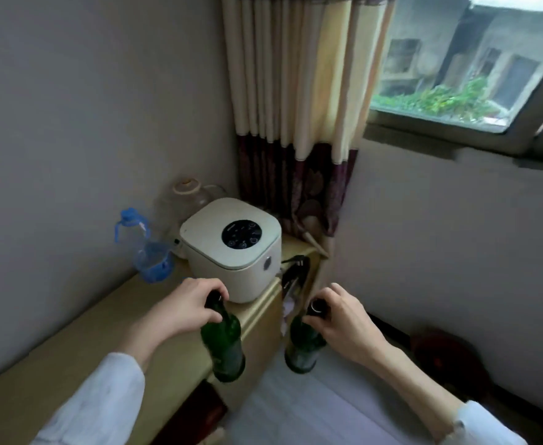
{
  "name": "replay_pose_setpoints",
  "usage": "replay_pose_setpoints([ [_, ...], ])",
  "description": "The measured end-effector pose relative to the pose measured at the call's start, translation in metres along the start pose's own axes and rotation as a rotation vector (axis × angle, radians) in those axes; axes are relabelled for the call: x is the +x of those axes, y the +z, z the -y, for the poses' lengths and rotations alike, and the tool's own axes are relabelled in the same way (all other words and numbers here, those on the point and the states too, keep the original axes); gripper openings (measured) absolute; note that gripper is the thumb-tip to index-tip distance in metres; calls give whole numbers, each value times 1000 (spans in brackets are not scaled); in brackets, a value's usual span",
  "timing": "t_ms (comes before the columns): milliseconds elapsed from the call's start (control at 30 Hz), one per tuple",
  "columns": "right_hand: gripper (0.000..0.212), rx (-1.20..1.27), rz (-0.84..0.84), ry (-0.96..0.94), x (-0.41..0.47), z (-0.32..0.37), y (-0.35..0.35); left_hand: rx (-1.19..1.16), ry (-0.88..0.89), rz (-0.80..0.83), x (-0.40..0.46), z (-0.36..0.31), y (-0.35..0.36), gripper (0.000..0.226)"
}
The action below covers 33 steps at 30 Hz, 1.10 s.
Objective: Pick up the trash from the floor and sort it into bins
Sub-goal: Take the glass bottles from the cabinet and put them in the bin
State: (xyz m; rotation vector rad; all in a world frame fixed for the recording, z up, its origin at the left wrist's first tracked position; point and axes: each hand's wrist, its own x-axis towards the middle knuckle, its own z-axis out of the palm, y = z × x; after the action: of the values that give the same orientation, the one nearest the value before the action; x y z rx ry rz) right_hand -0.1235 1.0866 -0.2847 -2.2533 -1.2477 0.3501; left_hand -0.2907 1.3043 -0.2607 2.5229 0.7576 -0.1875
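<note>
Two dark green glass bottles hang by their necks. Left hand (186, 308) grips one bottle (223, 345). Right hand (344, 322) grips the other bottle (302, 346).

A room corner where two plain grey walls (87, 107) meet, lit by daylight from a window (469, 62) at the upper right that looks onto weathered buildings and green plants. A cream curtain (295, 75) with a dark purple patterned hem hangs in the corner beside the window. Below it a low yellowish cabinet (71, 342) runs along the left wall; at its far end stand a white cooker (231, 248), a clear jug with a blue handle (144, 245) and what may be a glass kettle (186, 197), blurred. The floor (311, 412) is pale
</note>
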Motion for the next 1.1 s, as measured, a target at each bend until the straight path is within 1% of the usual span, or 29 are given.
replay_pose_setpoints([
  [167,30,-21,-81,211,-81,-108,-52,-19,129,38,31,-129,78,27],
  [300,27,-14,-105,394,-129,-184,-74,-35,180,42,61,-203,142,30],
  [500,29,19,-108,743,-161,-295,-89,-161,79,83,125,-291,233,29],
  [667,34,-41,-81,952,-155,-388,-93,-217,-29,148,191,-344,309,28],
  [733,36,-20,-90,1044,-150,-431,-92,-233,-84,174,220,-363,340,29],
  [833,36,124,-227,1196,-136,-498,-84,-292,-191,194,263,-386,392,34],
  [967,37,359,-478,1471,-121,-582,-69,-343,-283,209,306,-407,460,34],
  [1033,40,412,-540,1527,-116,-625,-57,-359,-317,201,325,-414,494,33],
  [1100,39,434,-554,1517,-110,-660,-41,-379,-336,188,342,-417,523,33],
])
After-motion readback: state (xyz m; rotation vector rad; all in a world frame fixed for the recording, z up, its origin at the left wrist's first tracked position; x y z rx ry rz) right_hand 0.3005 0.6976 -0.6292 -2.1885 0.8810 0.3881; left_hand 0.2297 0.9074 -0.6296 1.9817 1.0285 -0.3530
